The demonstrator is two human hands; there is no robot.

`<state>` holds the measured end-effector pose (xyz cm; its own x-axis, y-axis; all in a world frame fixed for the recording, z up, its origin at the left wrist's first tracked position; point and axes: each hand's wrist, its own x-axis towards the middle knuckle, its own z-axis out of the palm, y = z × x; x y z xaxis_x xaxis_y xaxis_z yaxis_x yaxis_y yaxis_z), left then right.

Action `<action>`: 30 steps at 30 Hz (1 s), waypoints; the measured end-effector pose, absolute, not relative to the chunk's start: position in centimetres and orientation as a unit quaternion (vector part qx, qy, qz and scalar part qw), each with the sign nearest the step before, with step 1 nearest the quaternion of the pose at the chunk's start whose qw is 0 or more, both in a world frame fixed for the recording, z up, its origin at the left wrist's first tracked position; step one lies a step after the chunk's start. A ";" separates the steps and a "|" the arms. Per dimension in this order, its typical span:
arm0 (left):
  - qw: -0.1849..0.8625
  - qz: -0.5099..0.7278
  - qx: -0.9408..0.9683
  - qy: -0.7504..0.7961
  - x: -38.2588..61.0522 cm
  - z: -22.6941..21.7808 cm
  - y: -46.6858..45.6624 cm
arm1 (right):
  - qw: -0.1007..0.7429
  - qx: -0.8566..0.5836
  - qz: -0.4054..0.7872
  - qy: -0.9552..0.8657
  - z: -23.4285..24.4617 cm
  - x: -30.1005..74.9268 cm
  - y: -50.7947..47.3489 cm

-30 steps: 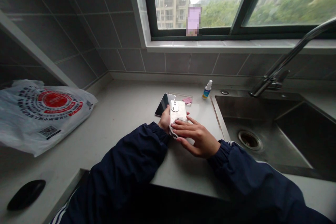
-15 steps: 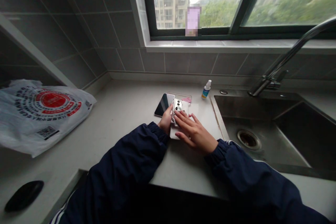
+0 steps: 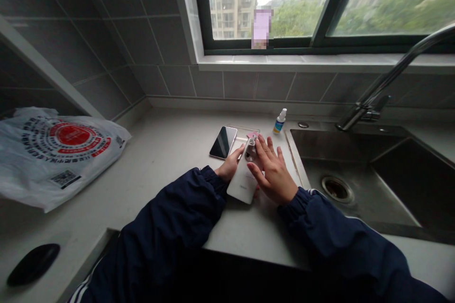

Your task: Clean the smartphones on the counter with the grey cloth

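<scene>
In the head view, the white phone [image 3: 241, 186] at five o'clock has tilted toward one, pinched by the left hand [image 3: 228, 166], as the right hand [image 3: 275, 169], fingers slightly spread, shifts the cloth [image 3: 252, 141] onto its cameras, bringing the wiping there.

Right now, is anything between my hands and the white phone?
For your left hand, nothing visible: it grips the white phone directly. For your right hand, yes: what looks like a crumpled greyish cloth lies under its fingers, over the phone's camera end.
</scene>
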<state>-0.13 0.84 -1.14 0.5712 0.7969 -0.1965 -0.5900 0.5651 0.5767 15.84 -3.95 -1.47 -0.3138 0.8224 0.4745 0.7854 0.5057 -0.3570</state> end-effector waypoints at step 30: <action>0.867 0.380 0.168 0.276 -0.6 -0.6 1.3 | 0.255 -0.497 0.051 -0.828 -0.7 15.6 -4.3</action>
